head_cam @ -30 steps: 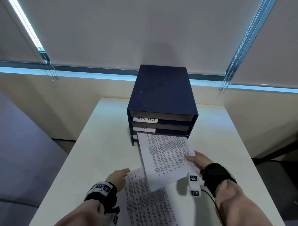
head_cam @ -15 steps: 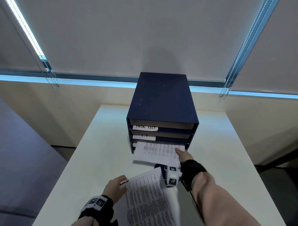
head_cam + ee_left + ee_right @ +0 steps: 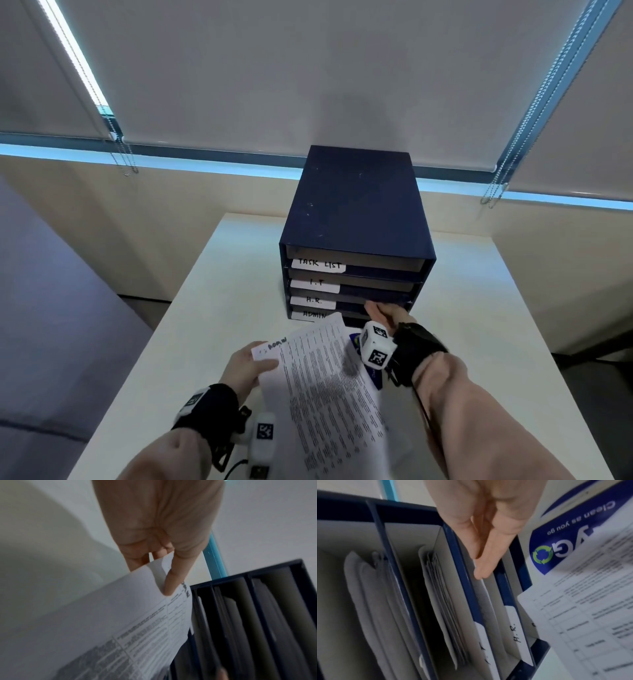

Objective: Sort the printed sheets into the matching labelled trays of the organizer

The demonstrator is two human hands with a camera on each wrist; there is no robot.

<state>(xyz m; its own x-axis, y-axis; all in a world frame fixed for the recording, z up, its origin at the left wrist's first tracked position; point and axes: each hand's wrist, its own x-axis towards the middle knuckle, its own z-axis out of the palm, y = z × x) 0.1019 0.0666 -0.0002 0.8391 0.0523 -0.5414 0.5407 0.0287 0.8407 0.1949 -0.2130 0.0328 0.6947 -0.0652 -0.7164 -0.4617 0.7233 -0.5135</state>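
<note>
The organizer [image 3: 356, 219] stands on the table [image 3: 212, 308], sheets [image 3: 329, 387] before it.

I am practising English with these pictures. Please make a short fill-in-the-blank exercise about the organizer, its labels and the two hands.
1. The top tray of the organizer is labelled TASK ____.
2. The tray under the H.R. label is labelled ____.
3. The ____ hand pinches the printed sheets.
4. The straight fingers of the right hand reach into the tray labelled ____.

Missing words: LIST; ADMIN; left; H.R.
</note>
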